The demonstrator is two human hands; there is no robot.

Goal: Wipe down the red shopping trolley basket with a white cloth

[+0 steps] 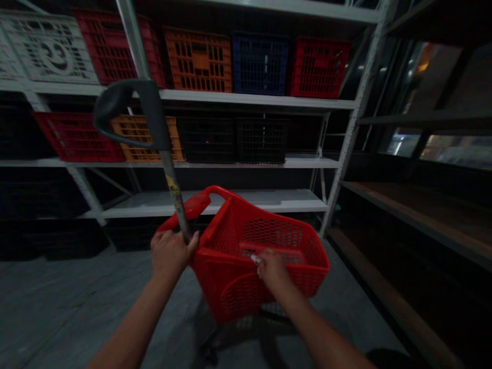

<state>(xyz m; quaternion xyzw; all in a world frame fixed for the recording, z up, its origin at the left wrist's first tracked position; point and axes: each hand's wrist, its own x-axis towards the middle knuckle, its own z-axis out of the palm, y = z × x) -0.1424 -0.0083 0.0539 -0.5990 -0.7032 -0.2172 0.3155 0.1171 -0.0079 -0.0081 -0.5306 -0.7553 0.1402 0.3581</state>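
Observation:
A red plastic shopping basket [238, 287] stands on the floor in front of me, with a red carry handle [215, 192] raised at its far side. A grey pull rod rises from the basket's left corner to a dark curved grip [119, 105]. My left hand [171, 251] is closed round the lower end of that rod. My right hand [271, 266] reaches over the basket's near rim with its fingers pinched on a small white thing [255, 260] that I cannot make out.
Metal shelving [253, 100] stands ahead, holding red, orange, blue, white and black crates [198, 59]. Its lowest board [230, 200] is bare. Dark wooden shelves [415, 210] run along the right. The floor [57, 302] is grey concrete.

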